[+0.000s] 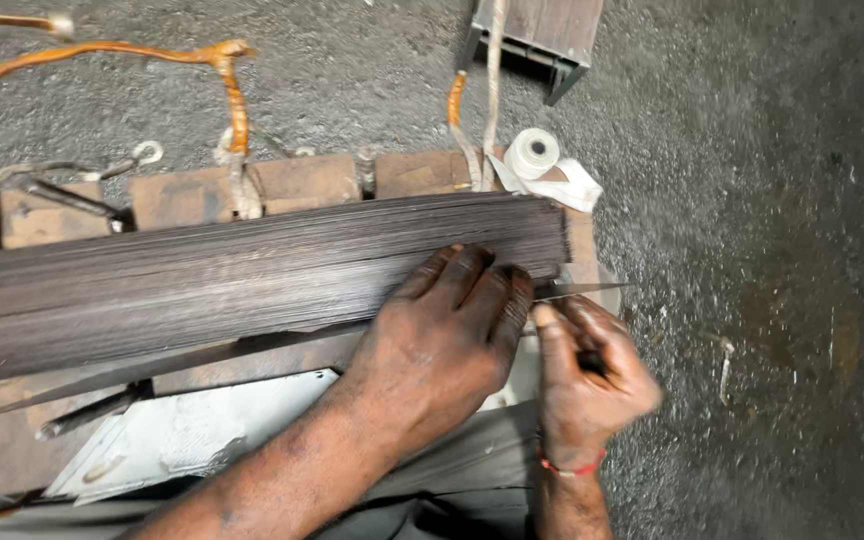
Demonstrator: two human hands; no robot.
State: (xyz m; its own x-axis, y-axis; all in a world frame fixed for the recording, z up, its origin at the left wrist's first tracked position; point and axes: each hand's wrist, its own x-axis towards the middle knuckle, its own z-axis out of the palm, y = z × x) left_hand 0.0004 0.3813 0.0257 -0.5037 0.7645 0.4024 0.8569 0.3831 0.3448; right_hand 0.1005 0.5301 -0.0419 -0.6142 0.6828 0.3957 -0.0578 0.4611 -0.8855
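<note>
At the stack's (252, 280) right edge, left hand (452, 330) presses flat; right hand (587, 375) pinches a strip (582, 290).

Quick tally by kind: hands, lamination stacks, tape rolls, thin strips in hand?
Hands: 2, left hand on the stack, right hand gripping the strip
Dark lamination stack: 1
White tape roll: 1
Thin metal strip: 1
Total: 5

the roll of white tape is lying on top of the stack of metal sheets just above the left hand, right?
Not quite. In the head view the roll of white tape lies behind the stack of metal sheets, on the brown block past its far end, not on top of it. It is above the left hand.
</note>
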